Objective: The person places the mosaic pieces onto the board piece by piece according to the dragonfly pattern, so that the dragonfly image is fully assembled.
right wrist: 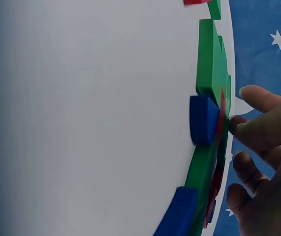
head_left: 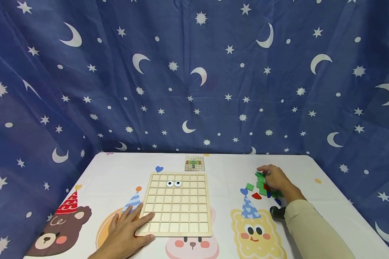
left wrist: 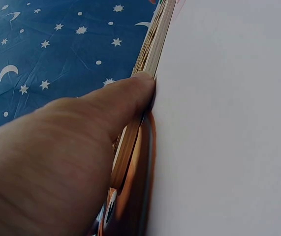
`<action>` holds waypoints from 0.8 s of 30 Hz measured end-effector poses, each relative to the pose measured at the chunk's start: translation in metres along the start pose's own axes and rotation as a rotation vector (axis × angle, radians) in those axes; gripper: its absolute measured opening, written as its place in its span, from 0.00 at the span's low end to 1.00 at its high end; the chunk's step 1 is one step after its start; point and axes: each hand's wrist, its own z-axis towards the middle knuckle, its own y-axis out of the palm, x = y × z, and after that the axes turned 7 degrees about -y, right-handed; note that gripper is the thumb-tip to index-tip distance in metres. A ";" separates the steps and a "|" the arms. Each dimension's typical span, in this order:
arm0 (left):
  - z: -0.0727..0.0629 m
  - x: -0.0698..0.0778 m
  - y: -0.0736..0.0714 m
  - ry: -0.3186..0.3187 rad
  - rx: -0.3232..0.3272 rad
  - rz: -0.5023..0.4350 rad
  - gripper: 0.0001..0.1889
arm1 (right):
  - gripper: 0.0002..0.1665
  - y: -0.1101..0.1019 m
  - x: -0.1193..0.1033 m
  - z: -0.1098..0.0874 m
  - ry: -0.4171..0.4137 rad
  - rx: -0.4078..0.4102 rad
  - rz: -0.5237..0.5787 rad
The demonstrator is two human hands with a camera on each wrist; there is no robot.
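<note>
A square, pale wooden board divided into a grid of shallow cells (head_left: 181, 208) lies flat on the desk, slightly left of the middle. Two round white eye discs with dark pupils (head_left: 178, 183) sit side by side in its second row from the far edge, in the third and fourth columns from the left.

The left hand (head_left: 127, 230) rests at the board's near left corner, with its fingers spread, grasping nothing. Its index finger reaches over the left rim, and the thumb is by the near edge; the left wrist view shows a digit pressing against the wooden side.

Well apart, to the right, the right hand (head_left: 275, 178) is at the far end of a loose heap of flat, glossy green, red and blue pieces (head_left: 263, 191). Its fingers are loosely bent, and the right wrist view shows no piece between them; the fingertips are right by the heap. A green square piece (head_left: 250, 187) and a red fan-shaped piece (head_left: 256, 196) lie just left of the heap, and a blue rounded piece (head_left: 277, 202) lies at its near side.

Just beyond the board's far edge lies a small card printed with a gridded picture (head_left: 195, 163). The desk (head_left: 227, 187) has a white cover with cartoon animals and a biscuit. A beige sleeve (head_left: 314, 230) covers the right forearm. Behind hangs a dark blue cloth with white stars and moons (head_left: 214, 82).
</note>
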 end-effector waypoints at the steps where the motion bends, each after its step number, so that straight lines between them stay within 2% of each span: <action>1: 0.000 0.000 0.000 0.001 0.002 0.002 0.34 | 0.33 0.001 0.001 0.001 -0.005 -0.004 -0.016; 6: 0.000 -0.001 0.001 0.009 0.014 0.013 0.34 | 0.29 0.002 0.002 0.002 -0.012 -0.020 -0.098; 12: 0.000 -0.001 0.003 0.021 0.020 0.025 0.34 | 0.17 0.002 0.001 -0.002 -0.025 -0.009 -0.147; 19: 0.001 0.000 0.001 0.003 -0.004 0.028 0.35 | 0.22 0.001 0.000 -0.004 -0.032 -0.017 -0.140; 24: 0.001 0.000 0.000 -0.007 -0.017 0.022 0.35 | 0.18 0.002 -0.002 -0.001 -0.041 -0.016 -0.129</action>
